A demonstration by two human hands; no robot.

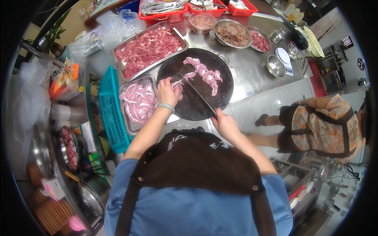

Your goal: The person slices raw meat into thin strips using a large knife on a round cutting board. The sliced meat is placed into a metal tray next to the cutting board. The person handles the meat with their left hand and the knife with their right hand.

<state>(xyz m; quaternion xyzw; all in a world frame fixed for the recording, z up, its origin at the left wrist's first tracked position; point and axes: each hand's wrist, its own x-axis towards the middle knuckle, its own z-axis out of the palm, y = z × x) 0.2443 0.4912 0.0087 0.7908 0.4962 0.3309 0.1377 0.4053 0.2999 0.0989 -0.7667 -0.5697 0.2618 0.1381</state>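
My right hand (226, 124) grips the handle of a kitchen knife (200, 96), its blade slanting up and left over a dark round chopping board (193, 110). At the board's left edge my left hand (167, 93) holds a pale pink length of what looks like raw intestine (178, 88). The knife tip lies close to a small piece (190, 75) of it. Cut chunks (206, 73) form a line across the upper right of the board. Just left of my left hand, more coiled lengths (138, 100) fill a metal tray (133, 127).
A large tray (183, 47) of sliced raw meat stands behind the board. Further right are bowls of meat (233, 32), a small steel bowl (276, 66) and a scale (285, 59). A teal basket (112, 115) leans at left. Another person (323, 126) stands at the right.
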